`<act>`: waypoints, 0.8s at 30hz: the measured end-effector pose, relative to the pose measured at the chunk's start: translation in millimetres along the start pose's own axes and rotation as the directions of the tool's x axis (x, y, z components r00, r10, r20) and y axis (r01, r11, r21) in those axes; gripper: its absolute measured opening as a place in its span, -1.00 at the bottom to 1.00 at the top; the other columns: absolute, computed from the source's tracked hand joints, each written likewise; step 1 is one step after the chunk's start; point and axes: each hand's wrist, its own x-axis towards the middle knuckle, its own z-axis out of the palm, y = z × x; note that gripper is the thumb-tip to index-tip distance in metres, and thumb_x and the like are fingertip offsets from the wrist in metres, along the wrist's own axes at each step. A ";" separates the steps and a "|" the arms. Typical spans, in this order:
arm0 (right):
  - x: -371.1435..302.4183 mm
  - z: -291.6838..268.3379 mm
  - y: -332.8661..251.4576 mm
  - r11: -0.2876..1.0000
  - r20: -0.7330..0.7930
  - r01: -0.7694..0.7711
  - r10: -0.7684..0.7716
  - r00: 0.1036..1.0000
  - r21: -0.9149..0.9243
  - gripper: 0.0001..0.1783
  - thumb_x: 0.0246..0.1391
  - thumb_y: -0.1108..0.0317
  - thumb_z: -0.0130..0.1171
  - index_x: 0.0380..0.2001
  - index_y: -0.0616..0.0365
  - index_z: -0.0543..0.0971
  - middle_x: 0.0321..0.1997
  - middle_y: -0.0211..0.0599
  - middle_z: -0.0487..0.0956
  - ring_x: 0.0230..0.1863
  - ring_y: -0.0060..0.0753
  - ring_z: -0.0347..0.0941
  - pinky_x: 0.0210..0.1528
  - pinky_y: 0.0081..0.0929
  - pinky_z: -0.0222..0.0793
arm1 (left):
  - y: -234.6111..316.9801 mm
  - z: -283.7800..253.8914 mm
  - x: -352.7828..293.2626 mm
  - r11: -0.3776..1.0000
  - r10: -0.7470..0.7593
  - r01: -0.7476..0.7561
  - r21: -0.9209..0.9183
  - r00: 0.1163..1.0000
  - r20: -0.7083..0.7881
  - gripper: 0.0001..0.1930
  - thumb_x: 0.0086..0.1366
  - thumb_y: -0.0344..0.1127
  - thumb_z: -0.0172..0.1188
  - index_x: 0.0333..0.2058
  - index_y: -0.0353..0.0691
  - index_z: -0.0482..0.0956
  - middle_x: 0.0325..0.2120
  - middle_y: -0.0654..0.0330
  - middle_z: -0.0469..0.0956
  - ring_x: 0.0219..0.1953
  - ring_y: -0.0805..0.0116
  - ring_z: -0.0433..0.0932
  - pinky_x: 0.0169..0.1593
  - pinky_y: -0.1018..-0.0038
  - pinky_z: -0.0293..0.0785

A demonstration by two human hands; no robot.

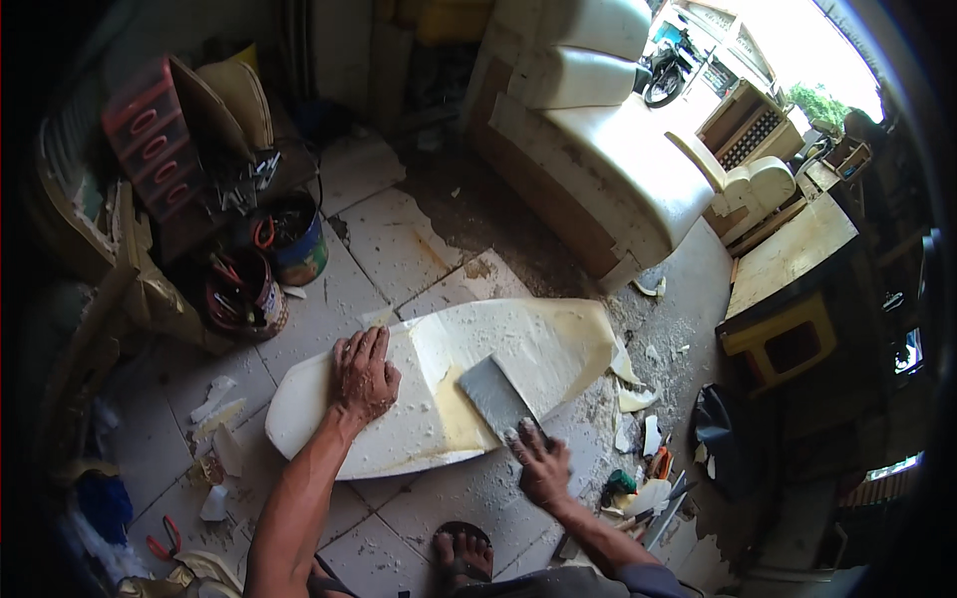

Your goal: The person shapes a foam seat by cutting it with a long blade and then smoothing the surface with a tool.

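A long cream-white foam piece (518, 329), shaped like a seat pad with a tapered far end, lies on the tiled floor before me. Crumbs of foam dot its surface, and a yellower patch shows near its middle. My left hand (367, 376) lies flat on its left part, fingers stretched forward. At the near edge, my right hand (541, 463) grips the lower end of a grey rectangular sanding board (493, 396), which rests flat on the foam. White dust coats my right fingers. The board's underside is hidden.
Foam scraps (638, 399) and hand tools (648, 498) litter the floor at right. Tool buckets (299, 244) and a red rack (150, 140) stand at left. A cream sofa (598, 149) fills the back. Pliers (164, 538) lie near left, and my sandalled foot (464, 551) is close by.
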 end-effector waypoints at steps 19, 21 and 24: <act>41.3 -55.0 107.2 0.796 0.399 -0.575 0.473 0.786 0.189 -0.15 -0.02 0.26 0.13 0.45 -0.18 0.32 0.50 0.01 0.32 0.08 0.28 0.57 0.22 -0.01 0.50 | 30.0 14.4 -8.2 0.953 0.296 -0.304 0.005 0.930 0.216 -0.38 0.36 0.14 0.06 0.37 0.20 0.42 0.47 -0.04 0.17 0.51 -0.19 0.05 0.45 -0.39 -0.26; -20.2 -50.7 74.8 0.777 0.283 -0.603 0.546 0.788 0.179 -0.18 0.04 0.20 0.09 0.44 0.00 0.32 0.42 0.22 0.37 0.08 0.29 0.57 0.22 -0.05 0.49 | 61.4 27.8 -7.5 0.985 0.127 -0.136 0.109 0.989 0.080 -0.39 0.35 -0.03 0.12 0.34 -0.06 0.43 0.44 -0.11 0.20 0.49 -0.22 0.08 0.45 -0.37 -0.20; -58.9 -83.5 0.1 0.486 0.501 -0.778 0.595 0.628 0.398 -0.20 0.09 0.18 0.07 0.43 0.12 0.30 0.29 0.23 0.50 0.15 0.21 0.57 0.21 -0.07 0.51 | 139.7 29.4 -33.6 0.982 0.118 -0.094 -0.163 0.983 0.143 -0.45 0.32 -0.14 0.12 0.21 -0.34 0.50 0.31 -0.26 0.35 0.41 -0.27 0.21 0.44 -0.23 0.03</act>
